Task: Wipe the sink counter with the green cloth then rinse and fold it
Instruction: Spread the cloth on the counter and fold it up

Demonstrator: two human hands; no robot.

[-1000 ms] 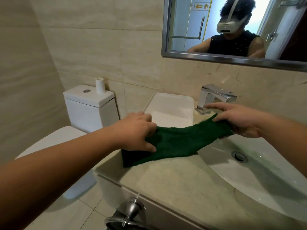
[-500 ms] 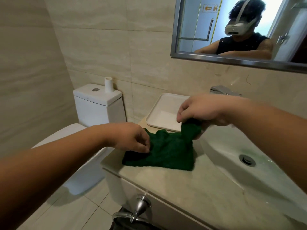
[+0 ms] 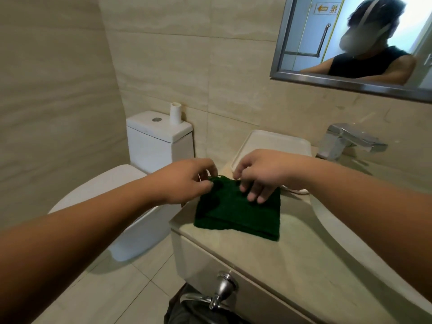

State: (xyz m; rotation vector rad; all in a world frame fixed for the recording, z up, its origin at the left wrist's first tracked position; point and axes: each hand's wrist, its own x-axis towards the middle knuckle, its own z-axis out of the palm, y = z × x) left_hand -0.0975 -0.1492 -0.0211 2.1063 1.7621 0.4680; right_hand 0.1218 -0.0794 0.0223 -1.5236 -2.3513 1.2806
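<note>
A beige stone desk (image 3: 292,265), with a white basin (image 3: 325,216) set into its right side, is seen from above. A white toilet (image 3: 105,195) stands past its left edge. A white tray (image 3: 268,143) is placed at the desk's back edge. The green cloth (image 3: 238,213), folded into a rough square, is laid flat at the desk's left edge, just in front of the tray. Its far left corner is pinched by the left hand (image 3: 187,181). Its far edge appears to be pinched by the right hand (image 3: 259,174), whose other fingers are curled down onto the cloth.

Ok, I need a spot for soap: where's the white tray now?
Head view: the white tray sits at the back of the counter, left of the faucet, right behind the green cloth.
</note>
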